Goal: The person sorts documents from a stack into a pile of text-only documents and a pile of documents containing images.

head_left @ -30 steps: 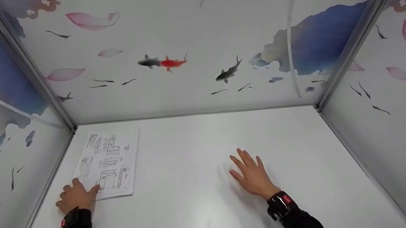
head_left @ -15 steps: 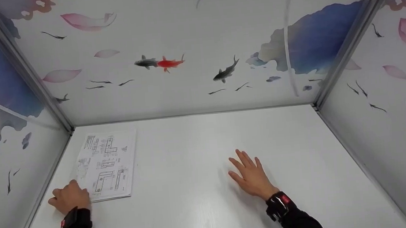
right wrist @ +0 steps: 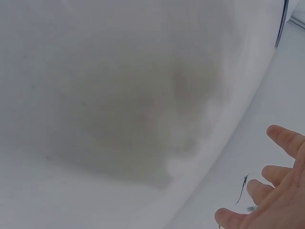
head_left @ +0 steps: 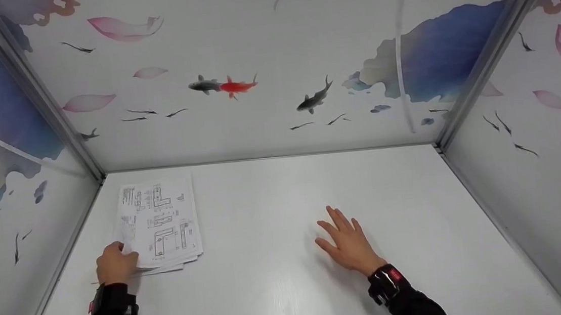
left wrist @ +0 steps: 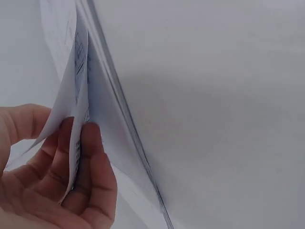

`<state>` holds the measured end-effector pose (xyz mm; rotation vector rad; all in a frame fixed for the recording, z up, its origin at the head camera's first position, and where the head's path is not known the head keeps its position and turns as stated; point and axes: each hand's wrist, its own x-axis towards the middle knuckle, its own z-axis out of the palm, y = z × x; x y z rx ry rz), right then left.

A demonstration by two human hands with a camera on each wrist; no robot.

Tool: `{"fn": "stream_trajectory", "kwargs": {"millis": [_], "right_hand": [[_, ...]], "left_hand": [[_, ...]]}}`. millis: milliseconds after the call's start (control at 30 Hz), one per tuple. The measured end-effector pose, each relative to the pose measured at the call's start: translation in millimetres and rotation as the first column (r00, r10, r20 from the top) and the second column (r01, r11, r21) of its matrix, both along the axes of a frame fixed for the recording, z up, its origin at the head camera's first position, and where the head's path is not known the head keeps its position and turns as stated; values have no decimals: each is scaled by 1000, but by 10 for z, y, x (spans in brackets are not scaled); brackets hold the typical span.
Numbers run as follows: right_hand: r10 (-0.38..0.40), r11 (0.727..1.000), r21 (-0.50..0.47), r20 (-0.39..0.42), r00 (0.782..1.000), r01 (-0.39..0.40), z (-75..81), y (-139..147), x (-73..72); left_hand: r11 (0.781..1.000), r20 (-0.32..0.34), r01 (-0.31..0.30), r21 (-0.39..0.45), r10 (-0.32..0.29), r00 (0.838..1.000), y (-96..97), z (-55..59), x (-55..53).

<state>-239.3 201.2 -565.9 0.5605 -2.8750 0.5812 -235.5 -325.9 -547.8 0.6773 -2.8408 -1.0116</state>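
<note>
Since a second ago the left hand (head_left: 115, 264) has slid to the sheets' (head_left: 160, 224) near-left corner and lifted the top ones, fingers (left wrist: 90, 157) pinching that corner above the surface (head_left: 289, 197), right hand (head_left: 349, 243) flat with fingers spread; next likely calls for peeling one sheet free.

The desk (head_left: 286, 218) is plain white with a faint grain; the sheets of paper (head_left: 162, 223) are white, printed with fine black line drawings and small blocks of text; the back wall (head_left: 260, 42) is off-white, scattered with pink petals, a blue-violet leaf, thin dark minnows, and grey fish beside one red-orange fish (head_left: 237, 86); the side walls carry the same pattern, with pale grey metal strips in the corners; both sleeves are black; the wristband (head_left: 387, 279) at the right hand (head_left: 349, 243) is black with a red mark.
</note>
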Motion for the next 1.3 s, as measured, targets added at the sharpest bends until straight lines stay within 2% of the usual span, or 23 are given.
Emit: {"fn": "stream_trajectory", "kwargs": {"millis": [133,267,400,500,667,800,1000,1167,1300], "right_hand": [[4,1000,-5,2,1000,-4,3,12,11],[14,1000,-11,-7,1000,-14,1,21,15],[19,1000,-20,-20,1000,-19,1,20,14],[22,999,-26,-29,999,-22,4,13,13],[33,999,-30,-21,999,-34,5,-1,17],[30,999,-31,-24,999,-30,12,-6,16],[34,999,-40,-19,999,-35,25,-11,27],[46,998,-45,-30,998,-48,12,-9,35],[42,998,-41,-34,999,-43,6,-12,30]], "left_hand": [[997,-24,76,27,-76,997,5,-27,0],[997,-49,46,67,-42,998,-18,-81,4],[993,1,7,120,-8,1000,-50,-87,9],[997,66,31,70,-36,997,-60,-86,13],[994,157,43,-99,-27,987,-21,-103,-12],[990,201,50,-135,-22,979,-4,-77,-65],[994,245,40,-97,-15,970,-44,19,-96],[999,238,5,-46,6,971,-73,61,-75],[1000,229,10,17,-14,973,-79,71,-74]]}}
